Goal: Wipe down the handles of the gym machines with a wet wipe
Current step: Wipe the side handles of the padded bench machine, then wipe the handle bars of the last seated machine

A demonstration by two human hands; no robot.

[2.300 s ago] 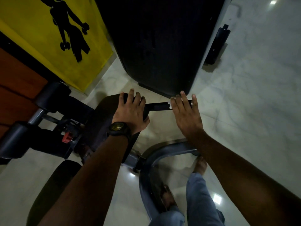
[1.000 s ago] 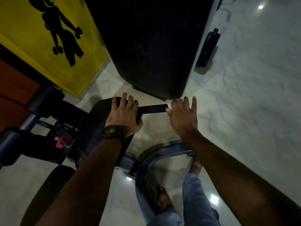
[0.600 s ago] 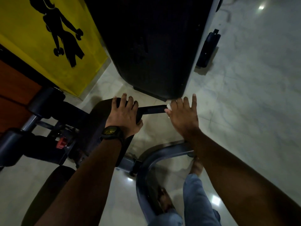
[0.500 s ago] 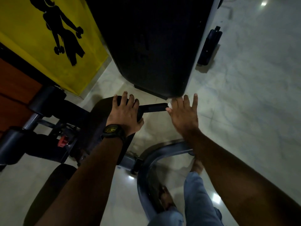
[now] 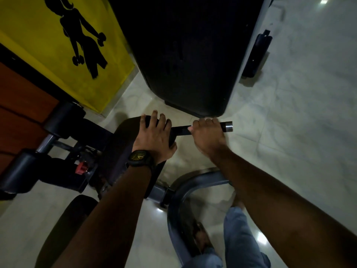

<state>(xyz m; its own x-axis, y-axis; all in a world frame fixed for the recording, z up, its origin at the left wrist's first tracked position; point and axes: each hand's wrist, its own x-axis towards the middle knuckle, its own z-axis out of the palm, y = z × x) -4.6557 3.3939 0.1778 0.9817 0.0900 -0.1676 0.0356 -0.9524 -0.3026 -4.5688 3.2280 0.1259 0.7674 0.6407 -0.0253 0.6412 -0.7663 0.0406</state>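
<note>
Handle [image 5: 181,130], stiff black bar at centre, juts toward 3 o'clock from pad [image 5: 123,146]; right hand [image 5: 207,135] curls its fingers round it, wipe hidden; left hand [image 5: 154,138] rests fingers spread on pad; likely fixed, slick when wet, best gripped mid-bar.

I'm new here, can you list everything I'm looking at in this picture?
handle: one, black with silver end, centre
pad: one, dark, under the left grip
machine housing: one, black, top centre
poster: one, yellow with black figure, top left
foam rollers: two, dark, left
knob: one, red, left
frame tube: one, grey, lower centre
floor: pale marble, right
watch: one, black, left wrist
left grip: bare hand, flat on the pad
right grip: bare hand, curled round the handle
</note>
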